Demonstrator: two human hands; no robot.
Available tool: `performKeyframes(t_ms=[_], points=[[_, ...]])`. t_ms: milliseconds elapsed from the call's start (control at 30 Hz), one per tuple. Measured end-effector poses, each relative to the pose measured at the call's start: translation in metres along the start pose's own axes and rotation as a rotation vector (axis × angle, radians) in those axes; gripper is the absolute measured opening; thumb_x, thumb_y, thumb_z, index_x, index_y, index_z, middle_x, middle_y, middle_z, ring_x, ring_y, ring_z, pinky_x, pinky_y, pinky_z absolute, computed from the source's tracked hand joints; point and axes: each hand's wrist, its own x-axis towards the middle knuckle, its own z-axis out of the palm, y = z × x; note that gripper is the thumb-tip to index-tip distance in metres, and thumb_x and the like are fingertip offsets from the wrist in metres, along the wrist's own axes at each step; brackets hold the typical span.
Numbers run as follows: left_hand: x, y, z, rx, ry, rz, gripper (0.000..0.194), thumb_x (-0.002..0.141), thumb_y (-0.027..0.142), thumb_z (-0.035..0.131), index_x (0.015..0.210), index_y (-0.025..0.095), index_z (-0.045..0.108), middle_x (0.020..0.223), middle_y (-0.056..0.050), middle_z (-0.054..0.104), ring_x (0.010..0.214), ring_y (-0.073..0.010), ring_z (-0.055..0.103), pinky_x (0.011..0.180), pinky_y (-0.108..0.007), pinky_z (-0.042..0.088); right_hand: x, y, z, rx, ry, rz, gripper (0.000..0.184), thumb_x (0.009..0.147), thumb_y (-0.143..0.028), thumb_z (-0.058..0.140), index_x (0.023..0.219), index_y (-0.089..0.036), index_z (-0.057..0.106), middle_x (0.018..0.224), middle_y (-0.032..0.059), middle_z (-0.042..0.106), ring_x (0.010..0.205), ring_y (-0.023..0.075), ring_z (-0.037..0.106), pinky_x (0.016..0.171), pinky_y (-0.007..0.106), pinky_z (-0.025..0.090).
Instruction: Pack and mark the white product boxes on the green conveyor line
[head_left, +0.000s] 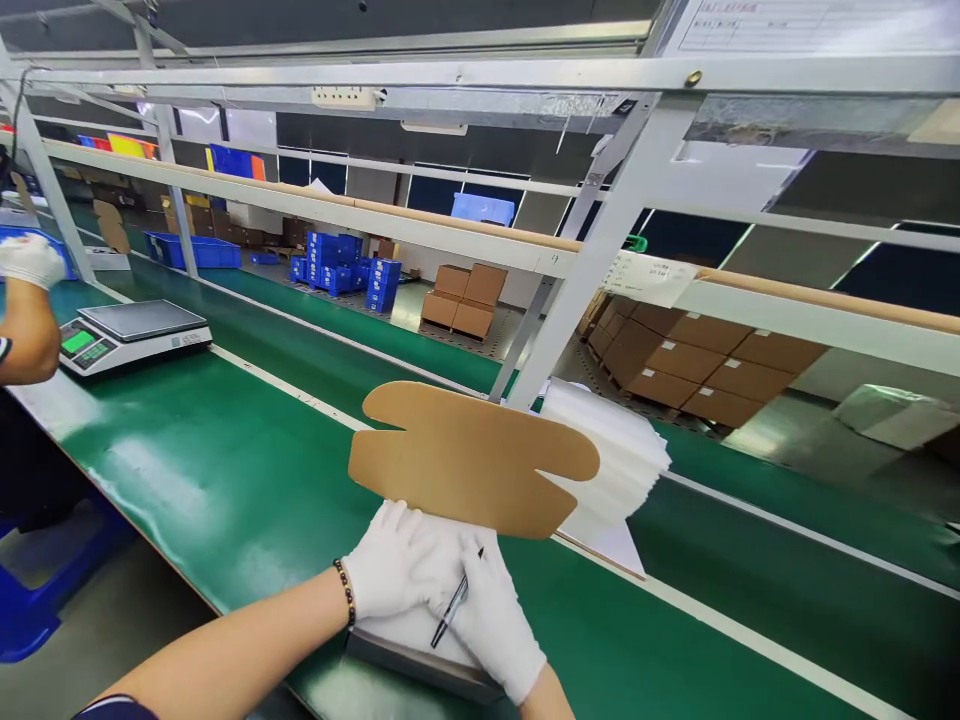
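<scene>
In front of me is an open cardboard box (420,662), its brown lid (472,460) raised at the far side with shaped side flaps. A white sheet (441,535), apparently foam, covers the inside of the box. Gloved in white, my left hand (390,562) lies on this sheet with its fingers spread. My right hand (491,615), also gloved, presses on the sheet's right part while holding a black and clear pen (452,605) tucked at the thumb. What lies beneath the sheet is hidden.
Behind the lid, a pile of white foam sheets (619,450) leans by a metal post (577,270). A weighing scale (139,330) stands left on the green bench (247,450). At the far left is a co-worker's gloved hand (31,260). Blue crates (334,262) and cartons (697,360) stand beyond.
</scene>
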Motion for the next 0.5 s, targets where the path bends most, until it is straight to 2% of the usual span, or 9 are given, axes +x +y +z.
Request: performKeyframes(t_ms=[100,167,267,333,433,500], points=[[0.01,0.003,0.007,0.019,-0.067,0.019,0.068,0.095,0.057,0.036,0.148,0.015,0.042,0.154,-0.025,0.033,0.14,-0.0485,0.027,0.11,-0.073,0.012,0.004,0.004,0.003,0.039,-0.032,0.11,0.069,0.075,-0.036,0.063,0.133,-0.003,0.049,0.142,0.0245,0.04,0.139,0.0363,0.031,0.113,0.043,0.035],[0.016,0.003,0.01,0.023,-0.044,0.027,0.067,0.096,0.057,0.034,0.149,0.017,0.04,0.153,-0.026,0.034,0.139,-0.0484,0.029,0.108,-0.074,0.014,0.005,0.003,0.005,0.081,-0.104,0.199,0.07,0.077,-0.036,0.06,0.135,0.0,0.045,0.143,0.0254,0.039,0.14,0.0368,0.029,0.111,0.046,0.037],[0.022,0.0,0.008,0.043,0.005,0.079,0.065,0.094,0.055,0.039,0.149,0.02,0.04,0.151,-0.023,0.039,0.139,-0.046,0.03,0.109,-0.071,0.017,0.006,-0.003,0.006,0.098,-0.117,0.194,0.047,0.079,-0.037,0.06,0.117,-0.009,0.059,0.132,0.0207,0.052,0.133,0.0362,0.038,0.112,0.051,0.033],[0.026,-0.003,0.003,0.054,0.035,0.126,0.062,0.093,0.053,0.044,0.146,0.021,0.044,0.146,-0.02,0.046,0.138,-0.043,0.033,0.112,-0.066,0.018,0.009,-0.005,0.01,0.037,-0.026,0.109,0.031,0.078,-0.038,0.063,0.098,-0.014,0.064,0.12,0.0181,0.059,0.126,0.0364,0.044,0.113,0.056,0.027],[0.035,-0.013,-0.008,0.016,0.108,0.166,0.056,0.091,0.053,0.048,0.137,0.022,0.054,0.142,-0.017,0.051,0.134,-0.0398,0.039,0.113,-0.062,0.02,0.013,0.006,0.013,0.024,0.18,0.019,0.033,0.077,-0.045,0.066,0.091,-0.015,0.063,0.113,0.0193,0.062,0.118,0.038,0.049,0.111,0.059,0.026],[0.044,-0.028,-0.021,-0.105,0.321,0.063,0.058,0.092,0.056,0.045,0.135,0.02,0.055,0.148,-0.016,0.045,0.139,-0.0395,0.033,0.116,-0.061,0.018,0.016,0.023,0.004,0.148,0.434,0.055,0.041,0.078,-0.05,0.063,0.098,-0.015,0.059,0.114,0.0193,0.06,0.112,0.0355,0.053,0.107,0.058,0.031]])
